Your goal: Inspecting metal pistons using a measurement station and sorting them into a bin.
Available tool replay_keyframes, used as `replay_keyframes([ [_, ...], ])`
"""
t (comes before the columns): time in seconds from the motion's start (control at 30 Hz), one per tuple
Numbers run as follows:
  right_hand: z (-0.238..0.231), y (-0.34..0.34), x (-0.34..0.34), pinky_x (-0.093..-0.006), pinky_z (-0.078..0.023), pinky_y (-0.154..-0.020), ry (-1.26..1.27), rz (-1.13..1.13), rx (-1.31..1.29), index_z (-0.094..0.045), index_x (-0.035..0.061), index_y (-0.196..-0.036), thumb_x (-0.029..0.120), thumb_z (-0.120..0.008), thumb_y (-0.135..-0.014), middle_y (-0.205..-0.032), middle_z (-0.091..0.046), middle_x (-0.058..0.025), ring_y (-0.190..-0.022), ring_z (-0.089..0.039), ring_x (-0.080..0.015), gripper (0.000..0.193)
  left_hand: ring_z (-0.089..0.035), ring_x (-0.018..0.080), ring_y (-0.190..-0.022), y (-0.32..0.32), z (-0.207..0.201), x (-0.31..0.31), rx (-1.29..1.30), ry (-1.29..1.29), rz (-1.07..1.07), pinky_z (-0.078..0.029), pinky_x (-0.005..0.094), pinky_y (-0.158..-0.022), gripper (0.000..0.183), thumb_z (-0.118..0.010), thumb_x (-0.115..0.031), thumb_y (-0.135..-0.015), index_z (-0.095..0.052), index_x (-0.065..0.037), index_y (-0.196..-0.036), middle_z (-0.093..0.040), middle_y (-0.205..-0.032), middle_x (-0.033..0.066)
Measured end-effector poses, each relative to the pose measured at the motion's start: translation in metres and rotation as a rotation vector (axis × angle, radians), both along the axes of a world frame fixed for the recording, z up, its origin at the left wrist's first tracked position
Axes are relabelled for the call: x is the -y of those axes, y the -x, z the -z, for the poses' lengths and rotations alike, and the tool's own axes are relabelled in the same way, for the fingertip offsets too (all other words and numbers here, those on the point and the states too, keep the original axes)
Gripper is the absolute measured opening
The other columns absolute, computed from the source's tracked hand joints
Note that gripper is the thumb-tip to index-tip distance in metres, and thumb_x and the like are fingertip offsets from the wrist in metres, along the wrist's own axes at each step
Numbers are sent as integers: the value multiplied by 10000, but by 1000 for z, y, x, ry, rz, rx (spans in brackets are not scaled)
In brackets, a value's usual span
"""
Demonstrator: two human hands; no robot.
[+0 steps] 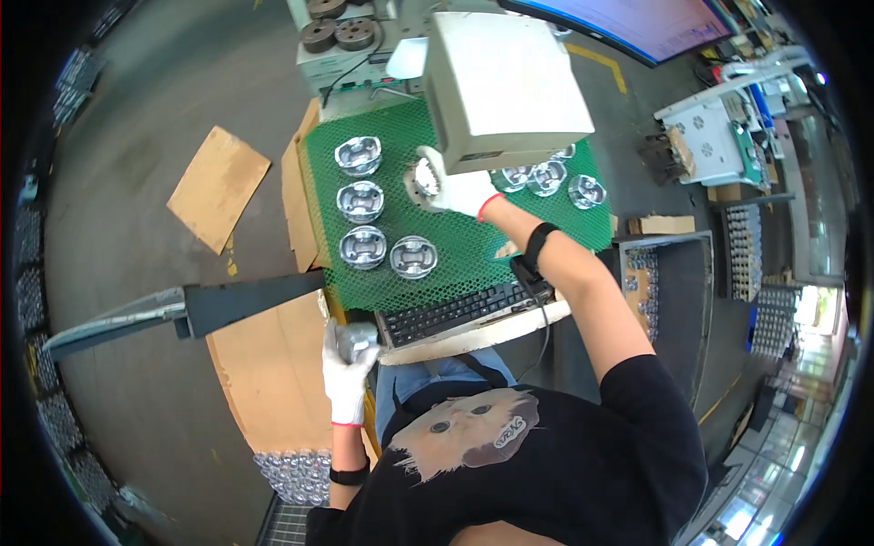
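Note:
My left hand (346,384), in a white glove, is closed around a shiny metal piston (358,340) beside the near left corner of the bench. My right hand (458,189), also gloved, reaches onto the green mesh mat (446,226). Its fingers are wrapped round another piston (425,178), just left of a big cream box-shaped machine (510,91). On the mat's left side stand several pistons, among them a near one (363,247) and one beside it (413,257). More pistons (546,177) stand at the right, partly hidden by the machine.
A black keyboard (460,309) lies along the bench's near edge, with a cable hanging by it. A grey panel (250,303) juts out at the left. Below it, packed pistons (296,475) sit beside cardboard. A monitor (637,27) stands at the far right, and a dark bin (674,309) stands right.

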State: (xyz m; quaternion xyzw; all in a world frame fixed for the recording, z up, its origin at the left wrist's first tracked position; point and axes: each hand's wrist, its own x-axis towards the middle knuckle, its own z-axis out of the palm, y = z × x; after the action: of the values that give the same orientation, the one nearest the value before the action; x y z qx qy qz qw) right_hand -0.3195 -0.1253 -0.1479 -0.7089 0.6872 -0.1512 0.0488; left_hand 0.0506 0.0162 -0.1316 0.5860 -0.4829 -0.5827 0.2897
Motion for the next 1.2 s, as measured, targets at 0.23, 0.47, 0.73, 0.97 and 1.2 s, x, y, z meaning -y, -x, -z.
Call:
replay_keyframes([
  [0.23,-16,-6,2,-442,-504,-749,104,125,32,-628,168,-1051,367,-669,-748,-973,-597,-120,-879,-609,-324,365,-591,380,-956,51,-124,29,780,404,72,-508,456,-801,987,-849,-221,-540,-394,-59,-1402,-554,-1083,191],
  [0.47,-25,-15,2,-438,-510,-706,77,170,-95,-610,207,-1112,440,-653,-769,-1044,-611,-121,-813,-655,-326,418,-588,393,-938,38,-131,15,880,460,48,-505,462,-785,969,-839,-229,-541,-411,-64,-1394,-551,-1076,196],
  [0.73,-61,-71,-111,-466,-394,-903,198,53,43,-543,102,-1204,340,-719,-677,-1141,-539,-162,-1075,-506,-348,604,-592,376,-1060,1,-36,-12,383,148,122,-501,444,-892,982,-862,-292,-590,-394,-108,-1434,-565,-1190,226],
  [0.97,-75,-121,-195,-451,-455,-877,-177,-349,323,-554,77,-1202,278,-677,-718,-1085,-602,-156,-1006,-582,-341,538,-619,157,-760,26,14,-46,-652,-595,-50,-511,300,-617,561,-700,-129,-842,-453,-45,-1340,-629,-944,51],
  [1.2,-20,-130,-206,-476,-500,-665,-436,-210,279,-628,77,-1071,277,-527,-866,-743,-655,-175,-716,-646,-368,303,-618,252,-704,51,-2,-51,-1067,-1137,-132,-523,357,-616,643,-380,-679,-915,-585,-109,-1132,-655,-915,82],
])
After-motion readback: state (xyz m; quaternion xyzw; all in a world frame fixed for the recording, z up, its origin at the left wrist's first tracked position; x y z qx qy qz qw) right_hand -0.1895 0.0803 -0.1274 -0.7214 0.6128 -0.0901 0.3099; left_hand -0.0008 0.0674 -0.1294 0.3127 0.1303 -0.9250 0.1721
